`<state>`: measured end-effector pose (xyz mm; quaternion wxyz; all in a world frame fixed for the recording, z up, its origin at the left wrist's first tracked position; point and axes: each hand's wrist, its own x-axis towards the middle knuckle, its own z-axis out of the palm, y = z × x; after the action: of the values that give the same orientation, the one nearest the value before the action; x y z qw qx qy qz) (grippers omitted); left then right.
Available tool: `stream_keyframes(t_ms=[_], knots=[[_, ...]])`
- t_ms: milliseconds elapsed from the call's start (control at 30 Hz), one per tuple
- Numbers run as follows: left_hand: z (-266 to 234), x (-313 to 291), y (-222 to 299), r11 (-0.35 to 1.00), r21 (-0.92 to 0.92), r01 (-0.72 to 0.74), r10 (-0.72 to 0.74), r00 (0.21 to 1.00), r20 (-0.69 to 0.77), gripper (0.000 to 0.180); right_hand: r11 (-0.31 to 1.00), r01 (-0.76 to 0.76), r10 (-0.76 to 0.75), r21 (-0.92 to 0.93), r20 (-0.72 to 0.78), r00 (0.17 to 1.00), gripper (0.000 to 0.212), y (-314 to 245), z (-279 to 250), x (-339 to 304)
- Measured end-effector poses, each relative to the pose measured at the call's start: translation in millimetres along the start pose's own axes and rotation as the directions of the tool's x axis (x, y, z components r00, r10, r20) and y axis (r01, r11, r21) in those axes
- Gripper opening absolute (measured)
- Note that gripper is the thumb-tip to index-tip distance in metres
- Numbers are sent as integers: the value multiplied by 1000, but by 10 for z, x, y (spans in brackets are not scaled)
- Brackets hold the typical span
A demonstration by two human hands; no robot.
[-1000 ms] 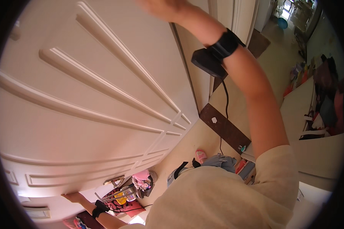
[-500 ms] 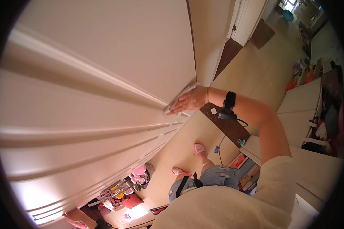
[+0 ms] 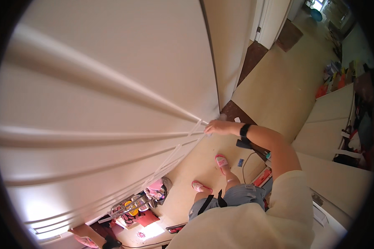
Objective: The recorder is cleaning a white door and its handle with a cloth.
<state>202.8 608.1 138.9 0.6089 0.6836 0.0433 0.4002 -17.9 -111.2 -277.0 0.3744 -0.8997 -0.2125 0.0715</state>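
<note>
A large cream-white panelled door (image 3: 112, 137) with raised ridges and grooves takes up the left side. At its right edge, near thin pale trim lines, is my right hand (image 3: 217, 127), fingers bent over a pale cloth. Bits of the cloth (image 3: 222, 117) show past the knuckles; most of it is hidden by the hand. A black strap with a small dark device (image 3: 244, 143) sits on my right wrist. My left hand does not show.
My feet in pink slippers (image 3: 221, 160) stand on the beige floor (image 3: 237, 145). White cabinets (image 3: 320, 124) with items on top line the right. A metal rack with bags and toys (image 3: 133, 207) stands low left. A cable (image 3: 244, 168) lies nearby. A white door (image 3: 272, 20) stands beyond.
My right hand has slid down along the door's edge, and its fingers have gone from lying flat on the cloth to bent around it. The view has shifted slightly.
</note>
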Motion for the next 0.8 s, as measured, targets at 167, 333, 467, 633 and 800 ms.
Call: stream_keyframes(t_ms=[167, 333, 467, 633, 800], knots=[[-31, 12, 25, 978, -176, 113, -112, 994, 19, 43, -43, -122, 555, 992, 125, 822, 57, -1115, -499, -235], [-536, 316, -487, 855, 417, -310, 281, 951, 131, 43, -191, -27, 470, 981, 116, 875, 67, -1994, -1048, -100], [-377, -385, 265, 884, 270, -381, 356, 924, 139, 42, 126, -88, 423, 988, 27, 906, 63, -2730, -1263, 74], [-223, -1595, 874, 939, 132, -317, 164, 751, 640, 52, 704, -333, 186, 627, 290, 939, 53, -3877, -1429, 632], [122, -2067, 1993, 956, -230, -182, 248, 85, 965, 60, 895, 318, -365, 313, 105, 925, 35, -4806, -1142, 1235]])
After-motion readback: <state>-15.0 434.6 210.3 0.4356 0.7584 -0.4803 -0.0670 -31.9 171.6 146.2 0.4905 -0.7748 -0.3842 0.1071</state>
